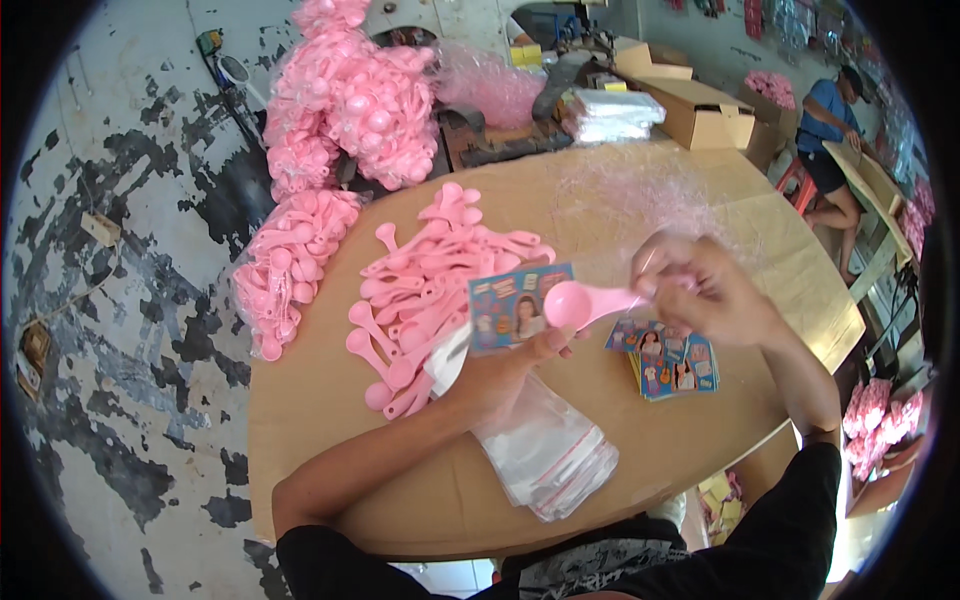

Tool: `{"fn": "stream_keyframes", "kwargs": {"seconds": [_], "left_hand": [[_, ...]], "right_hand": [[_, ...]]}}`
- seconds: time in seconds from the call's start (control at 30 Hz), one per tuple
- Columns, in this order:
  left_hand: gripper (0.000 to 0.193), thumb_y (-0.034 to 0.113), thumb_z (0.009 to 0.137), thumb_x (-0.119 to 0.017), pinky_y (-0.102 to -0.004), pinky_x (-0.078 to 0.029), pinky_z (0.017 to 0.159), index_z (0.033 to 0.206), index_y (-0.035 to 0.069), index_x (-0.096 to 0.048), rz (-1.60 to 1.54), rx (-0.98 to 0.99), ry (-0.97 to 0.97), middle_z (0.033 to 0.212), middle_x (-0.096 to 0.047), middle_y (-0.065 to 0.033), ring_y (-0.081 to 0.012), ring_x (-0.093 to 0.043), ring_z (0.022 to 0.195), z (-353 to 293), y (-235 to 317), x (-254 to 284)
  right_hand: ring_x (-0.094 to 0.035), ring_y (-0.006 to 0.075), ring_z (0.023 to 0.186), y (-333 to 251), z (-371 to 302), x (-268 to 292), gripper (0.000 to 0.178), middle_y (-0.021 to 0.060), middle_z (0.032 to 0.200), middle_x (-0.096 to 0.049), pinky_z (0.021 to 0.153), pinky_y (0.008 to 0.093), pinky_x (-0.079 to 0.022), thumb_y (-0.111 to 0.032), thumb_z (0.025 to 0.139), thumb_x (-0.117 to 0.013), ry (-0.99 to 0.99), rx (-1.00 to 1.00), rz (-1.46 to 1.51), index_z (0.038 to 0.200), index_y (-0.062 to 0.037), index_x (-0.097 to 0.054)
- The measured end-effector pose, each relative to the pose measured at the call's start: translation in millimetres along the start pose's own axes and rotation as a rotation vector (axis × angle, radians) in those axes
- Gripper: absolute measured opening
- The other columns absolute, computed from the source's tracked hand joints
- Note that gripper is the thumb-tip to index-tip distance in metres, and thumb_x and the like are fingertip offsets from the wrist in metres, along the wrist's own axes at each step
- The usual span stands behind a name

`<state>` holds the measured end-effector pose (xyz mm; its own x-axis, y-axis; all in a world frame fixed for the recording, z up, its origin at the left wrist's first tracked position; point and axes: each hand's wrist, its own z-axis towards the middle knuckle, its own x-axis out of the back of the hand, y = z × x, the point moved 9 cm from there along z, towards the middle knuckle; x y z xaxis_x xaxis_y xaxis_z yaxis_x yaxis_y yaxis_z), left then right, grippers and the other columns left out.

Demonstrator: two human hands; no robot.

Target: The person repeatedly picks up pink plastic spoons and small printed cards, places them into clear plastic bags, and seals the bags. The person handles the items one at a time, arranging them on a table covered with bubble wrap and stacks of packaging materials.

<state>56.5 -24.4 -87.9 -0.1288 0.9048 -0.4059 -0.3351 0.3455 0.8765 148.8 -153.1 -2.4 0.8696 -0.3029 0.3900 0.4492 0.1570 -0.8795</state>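
A brown-topped table (790,300) fills the middle of the room, with a patchy grey and black surface to its left. Over it, the left hand (515,375) grips a printed blue card (495,312), thumb at the lower edge. The right hand (705,295) pinches the handle of a pink spoon (570,305), whose bowl overlaps the card's right side; whether the left hand also grips the spoon, I cannot tell. Below the left hand lie clear plastic bags (555,455), and under the right a stack of cards (680,370). Loose pink spoons (425,285) are heaped left of the held card. Clear strands (640,195) tangle beyond the hands. Farther out are bulging bags of spoons (350,105), a cardboard box (690,105) and a seated person (825,115) in blue.
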Motion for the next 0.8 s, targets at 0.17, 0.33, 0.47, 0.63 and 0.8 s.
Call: {"fn": "stream_keyframes", "kwargs": {"seconds": [0.17, 0.33, 0.47, 0.63, 0.8], "left_hand": [[0.072, 0.033, 0.090, -0.067, -0.0329, -0.046, 0.089, 0.145, 0.005, -0.030, 0.038, 0.007, -0.045, 0.138, -0.048, -0.0126, -0.0224, -0.055, 0.117, 0, 3, -1], [0.078, 0.015, 0.086, -0.072, -0.0375, -0.035, 0.109, 0.147, 0.004, -0.024, 0.106, 0.004, 0.096, 0.145, -0.035, -0.0146, -0.0249, -0.038, 0.133, 0, 0, 1], [0.080, 0.013, 0.086, -0.072, -0.0374, -0.027, 0.114, 0.148, 0.003, -0.022, 0.212, 0.019, 0.044, 0.147, -0.032, -0.0131, -0.0230, -0.031, 0.138, -1, -4, 0], [0.064, 0.006, 0.092, -0.063, -0.0334, -0.035, 0.109, 0.146, 0.003, -0.029, 0.405, -0.011, -0.086, 0.144, -0.040, -0.0095, -0.0169, -0.041, 0.131, 0, -9, -14], [0.041, 0.007, 0.096, -0.057, -0.0320, -0.047, 0.098, 0.135, 0.000, -0.046, 0.345, 0.197, -0.103, 0.129, -0.057, -0.0084, -0.0153, -0.056, 0.116, 2, -9, -17]], "right_hand": [[-0.042, 0.0009, 0.050, -99, 7, 88, 0.014, -0.0039, 0.068, -0.054, 0.043, 0.0202, -0.031, -0.020, 0.094, -0.061, 0.256, 0.028, -0.331, 0.089, -0.0066, -0.062], [-0.055, 0.0140, 0.052, -103, 42, 51, 0.013, 0.0048, 0.061, -0.060, 0.054, 0.0310, -0.043, -0.014, 0.084, -0.063, 0.062, 0.074, -1.152, 0.077, -0.0035, -0.065], [-0.049, 0.0118, 0.047, -95, 52, 22, 0.010, 0.0058, 0.054, -0.052, 0.047, 0.0279, -0.037, -0.010, 0.079, -0.069, 0.157, 0.230, -0.776, 0.074, -0.0033, -0.065], [-0.052, 0.0092, 0.053, -50, 66, -22, 0.013, 0.0046, 0.064, -0.061, 0.048, 0.0274, -0.040, -0.016, 0.083, -0.070, -0.065, 0.175, -0.646, 0.085, -0.0033, -0.067], [-0.056, 0.0069, 0.062, -34, 79, 13, 0.028, 0.0027, 0.083, -0.066, 0.052, 0.0260, -0.044, -0.025, 0.088, -0.069, 0.142, 0.190, -0.383, 0.105, -0.0039, -0.065]]}}
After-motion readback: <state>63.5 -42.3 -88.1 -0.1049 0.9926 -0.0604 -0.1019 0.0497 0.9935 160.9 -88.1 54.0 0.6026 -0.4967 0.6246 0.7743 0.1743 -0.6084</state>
